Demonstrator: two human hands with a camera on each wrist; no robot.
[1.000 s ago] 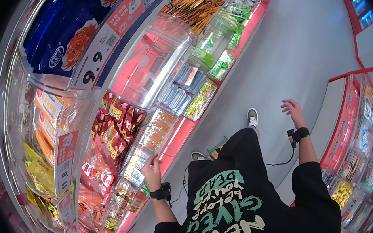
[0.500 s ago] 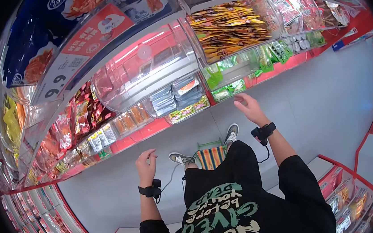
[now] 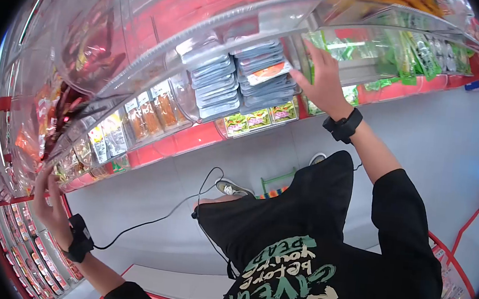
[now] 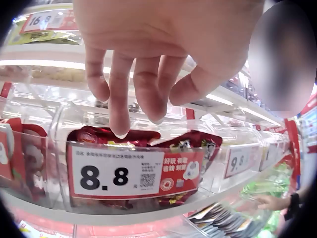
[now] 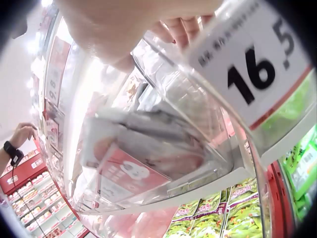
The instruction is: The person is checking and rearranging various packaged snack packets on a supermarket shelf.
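Observation:
My left hand [image 3: 50, 212] is out at the left by the shelf end, its fingers loosely bent and holding nothing. In the left wrist view those fingers [image 4: 119, 111] hang over a clear bin of dark red snack packets [image 4: 203, 144], with an 8.8 price card [image 4: 119, 173] on its front. My right hand [image 3: 325, 83] reaches to the shelf beside stacked grey flat packets [image 3: 267, 71], thumb and fingers spread apart. From the right wrist, the palm [image 5: 133, 25] is over the bin wall, next to a 16.5 price card [image 5: 252, 69]; the grey packets look blurred there.
Clear plastic bins line the shelf, with brown snack packs [image 3: 153, 112] and green bags [image 3: 413, 56] among them. A cable [image 3: 152, 220] runs from the left wrist across the body. A small stool [image 3: 273, 184] stands on the floor near the shoes.
My hands have moved apart: the left went out to the left toward the red packets, the right forward to the bins. The view has turned and come closer to the shelf.

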